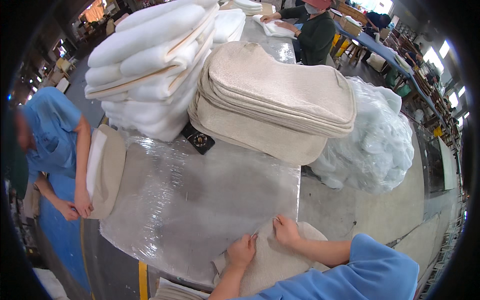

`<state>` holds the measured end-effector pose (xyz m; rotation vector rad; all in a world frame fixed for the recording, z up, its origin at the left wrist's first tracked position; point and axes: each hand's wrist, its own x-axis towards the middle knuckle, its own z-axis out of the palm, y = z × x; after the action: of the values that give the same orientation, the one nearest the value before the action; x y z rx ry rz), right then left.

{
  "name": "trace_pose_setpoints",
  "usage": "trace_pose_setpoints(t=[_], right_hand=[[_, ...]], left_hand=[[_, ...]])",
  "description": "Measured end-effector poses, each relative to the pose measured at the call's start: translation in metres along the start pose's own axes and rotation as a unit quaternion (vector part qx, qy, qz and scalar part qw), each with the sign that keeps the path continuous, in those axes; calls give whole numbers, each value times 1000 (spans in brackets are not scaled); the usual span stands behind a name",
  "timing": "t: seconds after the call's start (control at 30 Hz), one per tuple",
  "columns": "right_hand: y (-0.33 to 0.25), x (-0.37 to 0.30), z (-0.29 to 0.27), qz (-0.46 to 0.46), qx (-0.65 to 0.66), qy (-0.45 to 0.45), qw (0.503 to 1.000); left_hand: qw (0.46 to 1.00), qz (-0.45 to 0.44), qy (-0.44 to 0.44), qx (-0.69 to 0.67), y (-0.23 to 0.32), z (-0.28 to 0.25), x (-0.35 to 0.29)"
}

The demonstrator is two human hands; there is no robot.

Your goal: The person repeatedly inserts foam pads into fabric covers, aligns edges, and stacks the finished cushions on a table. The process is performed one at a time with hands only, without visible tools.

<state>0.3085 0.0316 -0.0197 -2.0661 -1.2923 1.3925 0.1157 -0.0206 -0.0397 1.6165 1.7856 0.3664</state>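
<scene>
The workshop stretched away behind a desk point(215, 195) with a shiny, plastic-looking top. From where I stood, a tall stack of white padding point(150, 65) rose at its far left, next to a broad pile of beige covers point(280, 95), with a small black object point(199, 140) just in front. Beyond the right edge bulged a heap of clear plastic wrapping point(375, 145). A co-worker in blue point(55, 130) bent over a beige-and-white piece point(110, 172) at the left.

At the near right corner lay a beige cloth point(280, 265), partly past the desk's edge. The person's left hand point(242, 251) pinched its upper edge; the right hand point(286, 230), near it, pinched that edge too, fingers curled in.
</scene>
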Motion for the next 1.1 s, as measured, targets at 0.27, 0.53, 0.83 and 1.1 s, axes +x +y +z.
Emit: trace_pose_setpoints(t=[0.27, 0.53, 0.83, 1.1], right_hand=[[-20, -6, -11, 19, -26, -77, 997], [-5, -4, -2, 29, -62, -34, 997], [-23, 8, -11, 108, 8, -129, 986], [-14, -1, -10, 60, 48, -67, 995]], left_hand=[[993, -54, -25, 103, -40, -27, -32], [996, -61, 61, 36, -45, -7, -30], [994, -44, -62, 76, -7, -32, -9], [999, 3, 0, 33, 32, 18, 13]])
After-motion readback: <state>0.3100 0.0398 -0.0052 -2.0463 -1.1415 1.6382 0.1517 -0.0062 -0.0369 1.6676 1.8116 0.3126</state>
